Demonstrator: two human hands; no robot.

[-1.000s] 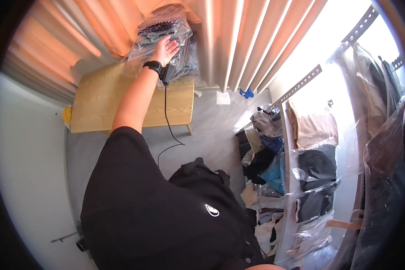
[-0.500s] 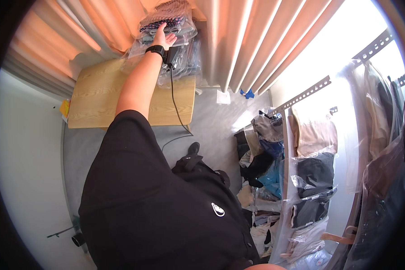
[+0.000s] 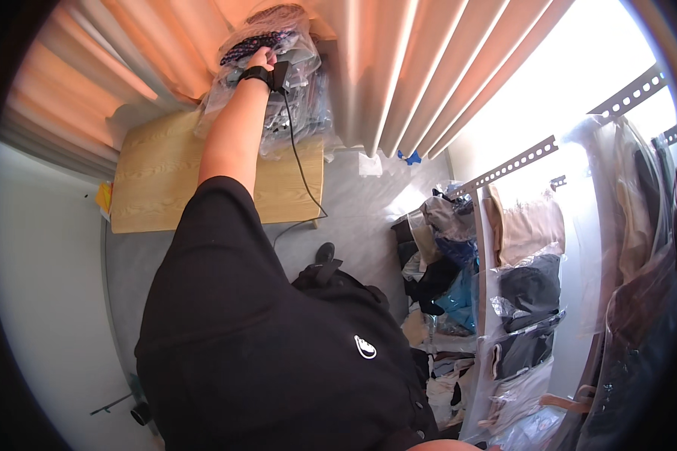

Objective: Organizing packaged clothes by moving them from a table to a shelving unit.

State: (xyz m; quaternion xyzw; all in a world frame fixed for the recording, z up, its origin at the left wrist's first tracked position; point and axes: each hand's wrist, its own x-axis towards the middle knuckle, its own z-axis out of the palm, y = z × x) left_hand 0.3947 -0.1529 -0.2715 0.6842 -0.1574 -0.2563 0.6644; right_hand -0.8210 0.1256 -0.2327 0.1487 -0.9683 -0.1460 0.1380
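My left hand (image 3: 259,59) reaches far forward onto a tall pile of clear plastic bags (image 3: 293,113) holding folded dark clothes. Its fingers are curled on the top bag (image 3: 262,39), which holds a dark patterned garment. A black band sits on the wrist, and beside it is a small black device (image 3: 280,75) whose thin black cable (image 3: 299,169) runs down across the table to the floor. The pile stands on the far right part of a light wooden table (image 3: 158,177). My right hand is out of sight.
Orange and white curtain folds (image 3: 399,68) hang behind the table. At the right stands a metal rack (image 3: 504,169) with bagged clothes (image 3: 530,289), and loose clothes (image 3: 436,278) are heaped at its foot. A black bag (image 3: 331,274) lies on the grey floor.
My left hand has slid further up the pile and its fingers, spread flat before, have curled on the top bag. The view has turned a little to the left.
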